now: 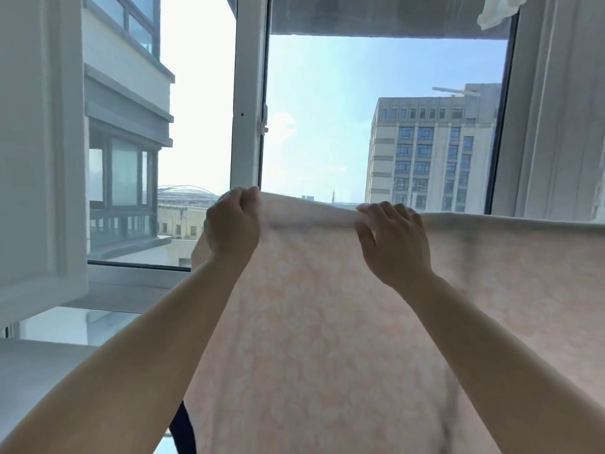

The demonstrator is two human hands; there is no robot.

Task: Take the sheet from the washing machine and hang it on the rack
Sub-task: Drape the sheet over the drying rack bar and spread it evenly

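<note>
Both hands are raised before the white-framed window point(248, 93): the left hand point(233, 224) pinches the top fold of the pale peach patterned cotton sheet point(327, 322). Beside it, the right hand point(394, 244) curls its fingers over that same fold, and the sheet drapes downward, spreading off to the right.

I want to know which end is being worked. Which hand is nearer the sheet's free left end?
Left. The left hand grips the sheet right at that end; the right hand holds the top fold further along.

Window frame point(248, 93), grey tower block point(432, 152)
</note>
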